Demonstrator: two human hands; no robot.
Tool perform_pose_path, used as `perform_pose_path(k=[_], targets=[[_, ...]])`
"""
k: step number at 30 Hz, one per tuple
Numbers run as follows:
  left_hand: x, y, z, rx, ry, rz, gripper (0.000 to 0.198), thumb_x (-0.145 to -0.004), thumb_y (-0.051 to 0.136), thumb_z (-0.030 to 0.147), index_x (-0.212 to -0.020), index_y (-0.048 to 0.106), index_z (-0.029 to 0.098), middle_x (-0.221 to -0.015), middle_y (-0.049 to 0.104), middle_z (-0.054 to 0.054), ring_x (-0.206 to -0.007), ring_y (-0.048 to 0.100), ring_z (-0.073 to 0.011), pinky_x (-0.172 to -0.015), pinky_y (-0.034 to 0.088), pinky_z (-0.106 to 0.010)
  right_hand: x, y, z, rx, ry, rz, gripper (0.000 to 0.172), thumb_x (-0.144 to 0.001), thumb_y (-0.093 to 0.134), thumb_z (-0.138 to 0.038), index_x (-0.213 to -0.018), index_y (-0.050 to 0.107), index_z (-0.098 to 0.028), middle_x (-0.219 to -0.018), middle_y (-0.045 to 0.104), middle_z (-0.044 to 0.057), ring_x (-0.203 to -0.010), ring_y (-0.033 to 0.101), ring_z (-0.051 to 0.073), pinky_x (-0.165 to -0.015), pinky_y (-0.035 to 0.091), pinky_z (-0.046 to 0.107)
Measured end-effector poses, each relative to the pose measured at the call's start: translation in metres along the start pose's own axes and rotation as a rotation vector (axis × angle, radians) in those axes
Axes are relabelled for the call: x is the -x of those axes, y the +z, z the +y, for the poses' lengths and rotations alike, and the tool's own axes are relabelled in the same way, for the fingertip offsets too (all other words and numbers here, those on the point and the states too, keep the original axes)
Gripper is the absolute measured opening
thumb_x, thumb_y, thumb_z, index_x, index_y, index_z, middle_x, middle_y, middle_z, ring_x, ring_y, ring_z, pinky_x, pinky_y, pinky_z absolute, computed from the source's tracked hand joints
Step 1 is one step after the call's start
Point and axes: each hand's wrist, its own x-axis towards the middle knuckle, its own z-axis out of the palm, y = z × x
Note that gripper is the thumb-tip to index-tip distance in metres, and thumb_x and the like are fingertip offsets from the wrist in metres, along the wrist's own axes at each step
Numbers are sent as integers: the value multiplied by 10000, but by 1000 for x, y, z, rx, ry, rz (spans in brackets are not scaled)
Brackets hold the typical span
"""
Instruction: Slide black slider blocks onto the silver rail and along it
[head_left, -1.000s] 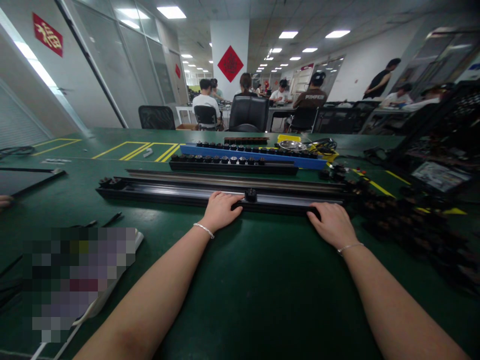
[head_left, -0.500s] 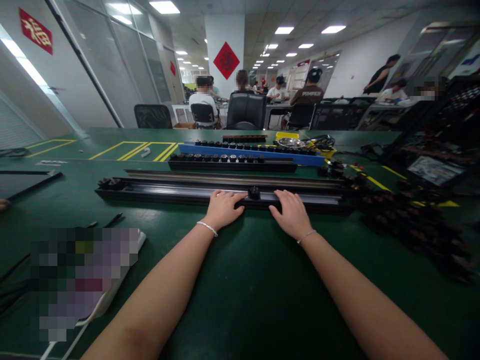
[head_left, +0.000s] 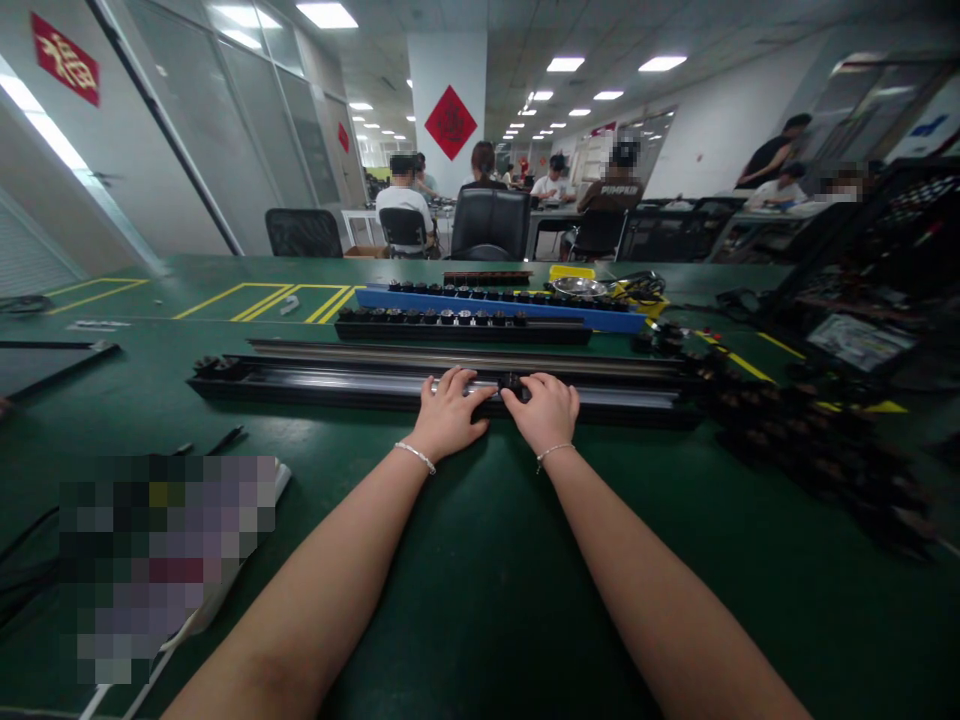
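Note:
A long black channel-shaped rail (head_left: 345, 384) with a shiny inner strip lies across the table in front of me. Inside it sits a small black round part (head_left: 513, 383). My right hand (head_left: 546, 408) has its thumb and fingers closed around that part. My left hand (head_left: 451, 412) rests over the rail's near edge with its fingers spread, the index fingertip close to the left side of the part. More small black parts (head_left: 217, 367) sit at the rail's left end.
Behind the rail lie a shorter black rail (head_left: 465, 330) and a blue rail (head_left: 615, 317), both lined with small parts. A heap of black parts (head_left: 817, 440) covers the right side. A pixelated flat item (head_left: 180, 560) lies front left. People sit beyond the table.
My right hand has moved left from the rail and closed on the small black part. My left hand has stayed almost in place.

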Motion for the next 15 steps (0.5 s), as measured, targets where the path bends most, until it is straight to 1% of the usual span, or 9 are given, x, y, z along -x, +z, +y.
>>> perform_pose_path(k=[3, 12, 15], targets=[[0, 2, -2, 0, 35, -11, 548, -745, 607, 381, -1278, 480, 388, -1462, 346, -43, -1343, 254, -321, -1053, 141, -603, -1, 2, -1, 5, 6, 29, 349, -781, 496, -504, -912, 669, -230, -1064, 616, 87, -1049, 475, 269, -1008, 193, 523], [0, 4, -4, -38, 57, -14, 555, -764, 582, 389, -1303, 450, 386, -1479, 335, -44, -1352, 262, -304, -1049, 151, -610, 0, 3, -3, -5, 17, 49, 315, -787, 485, -453, -876, 667, -211, -1055, 627, 100, -1047, 478, 276, -1018, 179, 518], [1, 4, -4, -33, 61, -21, 571, -762, 581, 381, -1314, 437, 387, -1478, 339, -24, -1350, 268, -305, -1057, 139, -608, 0, 2, -2, -6, 28, 39, 296, -791, 482, -414, -891, 655, -196, -1060, 634, 101, -1046, 485, 269, -1026, 180, 501]])
